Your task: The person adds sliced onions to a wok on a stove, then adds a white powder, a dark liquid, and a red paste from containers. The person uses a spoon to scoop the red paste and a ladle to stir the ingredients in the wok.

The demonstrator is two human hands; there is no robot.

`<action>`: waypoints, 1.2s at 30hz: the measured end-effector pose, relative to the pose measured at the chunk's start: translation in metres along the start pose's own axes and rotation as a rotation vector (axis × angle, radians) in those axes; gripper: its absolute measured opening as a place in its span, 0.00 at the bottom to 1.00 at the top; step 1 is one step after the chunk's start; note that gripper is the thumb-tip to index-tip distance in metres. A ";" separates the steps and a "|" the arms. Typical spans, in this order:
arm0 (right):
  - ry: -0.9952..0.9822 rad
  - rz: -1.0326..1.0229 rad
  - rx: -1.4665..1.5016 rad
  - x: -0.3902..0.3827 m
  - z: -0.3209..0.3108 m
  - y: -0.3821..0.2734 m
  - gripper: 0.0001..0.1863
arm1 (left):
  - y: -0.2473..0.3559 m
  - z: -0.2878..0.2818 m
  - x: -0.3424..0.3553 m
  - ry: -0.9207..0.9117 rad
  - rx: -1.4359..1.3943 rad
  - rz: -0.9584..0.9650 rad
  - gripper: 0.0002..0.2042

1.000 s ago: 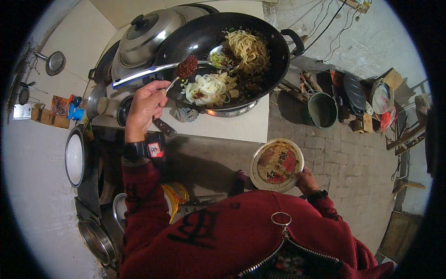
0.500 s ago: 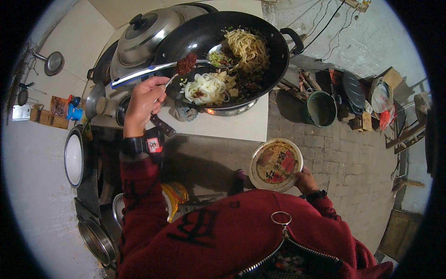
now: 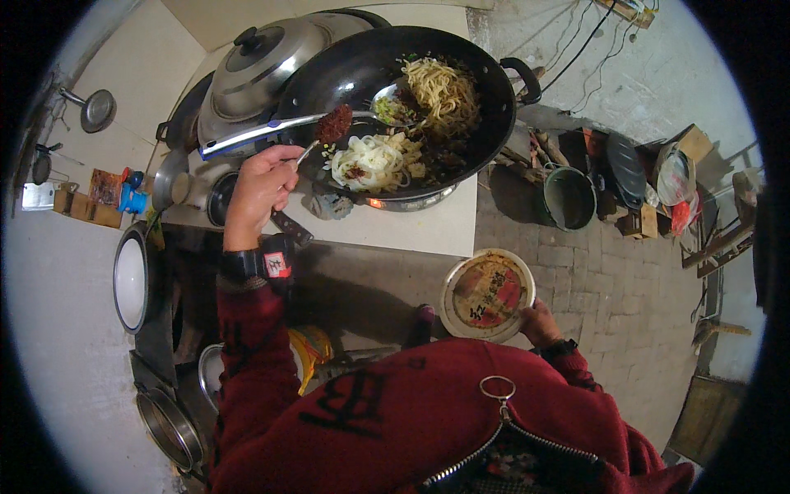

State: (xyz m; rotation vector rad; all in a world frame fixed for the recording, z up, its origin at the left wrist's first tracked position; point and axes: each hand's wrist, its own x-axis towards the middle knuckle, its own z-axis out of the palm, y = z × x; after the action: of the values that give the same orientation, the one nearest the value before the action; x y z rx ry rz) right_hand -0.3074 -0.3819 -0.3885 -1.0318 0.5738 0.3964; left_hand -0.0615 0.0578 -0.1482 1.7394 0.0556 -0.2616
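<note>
Spoon (image 3: 332, 126) of chili paste, perhaps — over wok (image 3: 346, 74)

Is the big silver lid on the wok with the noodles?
No, the lid sits on another pot beside the wok, which is open with noodles showing.

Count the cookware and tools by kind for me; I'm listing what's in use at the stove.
Wok: 1
Domed metal lid: 1
Ladle resting in the wok: 1
Spoon of red paste in the left hand: 1
Round tub in the right hand: 1
Total: 5
</note>
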 end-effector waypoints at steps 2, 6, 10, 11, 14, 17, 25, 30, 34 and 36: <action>0.007 0.003 -0.057 0.000 0.001 0.000 0.25 | 0.000 0.000 0.000 0.003 0.005 -0.004 0.12; 0.042 0.025 0.011 0.001 0.005 -0.002 0.24 | 0.000 -0.001 0.000 -0.009 0.051 0.004 0.12; 0.054 0.030 0.042 0.002 0.006 -0.001 0.24 | 0.001 -0.002 0.000 -0.025 0.066 0.016 0.12; 0.001 -0.002 0.052 0.003 0.004 0.000 0.24 | 0.001 -0.002 0.000 -0.037 0.063 0.009 0.12; 0.036 0.024 0.030 0.007 0.000 0.004 0.24 | 0.001 -0.001 -0.001 -0.029 0.058 0.003 0.11; 0.088 0.070 -0.067 0.010 -0.003 0.007 0.24 | -0.001 -0.001 -0.001 -0.018 0.062 0.010 0.11; 0.101 0.042 0.010 0.000 0.011 0.004 0.23 | 0.003 -0.003 0.003 -0.021 0.030 0.036 0.11; 0.044 0.036 -0.034 0.001 0.008 0.006 0.24 | 0.005 -0.003 0.003 -0.050 0.073 0.034 0.11; 0.052 0.026 -0.021 -0.002 0.011 0.006 0.24 | 0.003 0.001 0.005 -0.017 0.155 0.012 0.11; 0.076 0.016 0.017 -0.005 0.014 0.005 0.23 | 0.002 0.002 0.006 -0.008 0.134 0.016 0.11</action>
State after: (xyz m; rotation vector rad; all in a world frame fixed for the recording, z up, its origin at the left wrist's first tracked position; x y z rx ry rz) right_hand -0.3105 -0.3673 -0.3830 -1.0303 0.6524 0.3670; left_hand -0.0560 0.0546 -0.1482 1.8711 0.0194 -0.2655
